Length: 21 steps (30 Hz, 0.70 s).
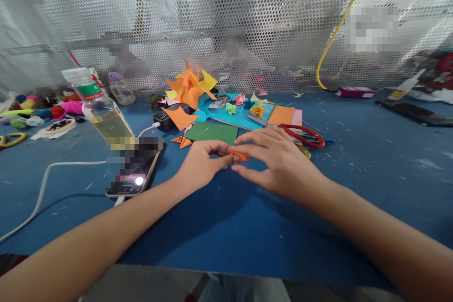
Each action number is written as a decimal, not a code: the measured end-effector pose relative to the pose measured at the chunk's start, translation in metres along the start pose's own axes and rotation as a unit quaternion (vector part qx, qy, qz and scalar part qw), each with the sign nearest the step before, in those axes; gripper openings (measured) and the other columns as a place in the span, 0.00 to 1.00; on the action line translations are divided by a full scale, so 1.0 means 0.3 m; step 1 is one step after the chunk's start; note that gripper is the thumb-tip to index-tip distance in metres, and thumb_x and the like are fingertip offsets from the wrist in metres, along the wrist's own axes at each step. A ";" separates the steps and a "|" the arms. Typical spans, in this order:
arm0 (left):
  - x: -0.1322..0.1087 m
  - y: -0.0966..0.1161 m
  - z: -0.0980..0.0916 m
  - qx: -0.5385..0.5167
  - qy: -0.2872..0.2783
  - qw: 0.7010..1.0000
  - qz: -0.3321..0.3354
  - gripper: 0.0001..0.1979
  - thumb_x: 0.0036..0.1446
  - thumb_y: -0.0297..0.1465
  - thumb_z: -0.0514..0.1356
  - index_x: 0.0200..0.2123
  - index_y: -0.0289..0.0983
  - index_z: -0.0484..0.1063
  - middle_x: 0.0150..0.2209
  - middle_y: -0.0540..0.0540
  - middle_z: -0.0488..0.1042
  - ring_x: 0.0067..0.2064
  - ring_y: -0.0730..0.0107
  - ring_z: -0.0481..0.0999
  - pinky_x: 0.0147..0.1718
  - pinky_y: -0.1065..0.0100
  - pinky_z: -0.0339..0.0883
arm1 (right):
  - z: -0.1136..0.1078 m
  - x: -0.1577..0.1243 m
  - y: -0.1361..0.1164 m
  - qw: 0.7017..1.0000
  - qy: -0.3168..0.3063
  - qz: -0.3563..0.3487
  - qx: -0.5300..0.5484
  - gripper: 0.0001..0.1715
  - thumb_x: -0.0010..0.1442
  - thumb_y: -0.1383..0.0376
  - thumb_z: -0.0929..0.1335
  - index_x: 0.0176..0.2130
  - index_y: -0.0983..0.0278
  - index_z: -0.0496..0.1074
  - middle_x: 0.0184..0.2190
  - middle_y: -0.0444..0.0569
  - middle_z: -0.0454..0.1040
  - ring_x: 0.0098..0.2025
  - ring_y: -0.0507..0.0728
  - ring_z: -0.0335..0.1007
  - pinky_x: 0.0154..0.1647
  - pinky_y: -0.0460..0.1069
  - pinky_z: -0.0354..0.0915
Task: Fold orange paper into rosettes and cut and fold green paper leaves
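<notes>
Between the thumb and forefinger of my left hand (203, 164) is a small folded orange paper piece (239, 155). My right hand (279, 163) reaches in from the other side, its fingers apart and curved around the piece; whether a fingertip touches it I cannot tell. Just beyond my hands lies a green paper sheet (214, 133). Red-handled scissors (307, 136) rest behind my right hand. Small folded paper shapes in green (230, 109), yellow-orange (258, 109) and pink (239, 99) sit on blue paper (212, 111) farther back.
A phone (136, 170) with a white cable leans at left beside a plastic bottle (106, 108). Orange paper scraps (187, 85) pile up at the back. A dark phone (414, 112) lies at far right. Perforated metal sheeting (247, 19) bounds the blue table (226, 226).
</notes>
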<state>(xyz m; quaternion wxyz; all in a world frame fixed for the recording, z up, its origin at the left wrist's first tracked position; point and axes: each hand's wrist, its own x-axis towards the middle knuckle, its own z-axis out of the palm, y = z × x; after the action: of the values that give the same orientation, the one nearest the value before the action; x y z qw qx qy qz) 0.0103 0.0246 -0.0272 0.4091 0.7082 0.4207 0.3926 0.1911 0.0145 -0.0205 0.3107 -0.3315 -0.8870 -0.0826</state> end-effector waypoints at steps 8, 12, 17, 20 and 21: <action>0.010 -0.058 0.000 0.131 -0.018 0.991 0.003 0.09 0.50 0.34 0.61 0.29 0.36 0.77 0.26 0.49 0.76 0.28 0.72 0.71 0.28 0.71 0.62 | 0.035 -0.015 0.021 0.993 -0.116 0.019 0.032 0.16 0.56 0.61 0.68 0.44 0.62 0.75 0.46 0.52 0.74 0.49 0.63 0.66 0.52 0.60 0.59; 0.011 -0.057 0.000 0.174 -0.027 0.984 0.016 0.07 0.50 0.32 0.61 0.29 0.36 0.77 0.24 0.51 0.75 0.26 0.74 0.69 0.26 0.73 0.60 | 0.034 -0.022 0.028 0.990 -0.131 0.020 0.050 0.17 0.56 0.60 0.68 0.45 0.63 0.74 0.48 0.53 0.73 0.50 0.63 0.66 0.52 0.60 0.60; 0.010 -0.034 -0.002 0.172 0.023 0.983 0.053 0.06 0.52 0.31 0.60 0.30 0.37 0.76 0.26 0.50 0.75 0.26 0.74 0.70 0.25 0.73 0.63 | 0.010 -0.007 0.021 0.993 -0.021 0.043 0.106 0.15 0.57 0.66 0.66 0.46 0.63 0.72 0.48 0.54 0.72 0.50 0.60 0.67 0.51 0.58 0.63; 0.003 -0.007 -0.006 0.123 0.113 0.979 0.113 0.05 0.51 0.32 0.62 0.30 0.37 0.74 0.30 0.49 0.76 0.31 0.72 0.73 0.28 0.72 0.67 | -0.017 0.012 0.010 0.972 0.120 0.088 0.179 0.13 0.57 0.72 0.63 0.42 0.62 0.72 0.41 0.50 0.74 0.44 0.55 0.71 0.46 0.53 0.67; 0.000 0.001 -0.008 0.110 0.140 0.975 0.135 0.05 0.50 0.32 0.62 0.30 0.37 0.74 0.31 0.49 0.76 0.32 0.72 0.74 0.28 0.72 0.68 | -0.026 0.016 0.005 0.963 0.153 0.100 0.198 0.13 0.57 0.72 0.63 0.41 0.62 0.72 0.39 0.49 0.75 0.42 0.54 0.71 0.45 0.52 0.68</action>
<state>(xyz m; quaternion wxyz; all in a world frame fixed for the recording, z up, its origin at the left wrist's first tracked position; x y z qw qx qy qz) 0.0084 0.0250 -0.0260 0.2093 0.7371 0.4147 0.4909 0.1930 0.0155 -0.0115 0.5091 -0.3337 -0.7898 0.0758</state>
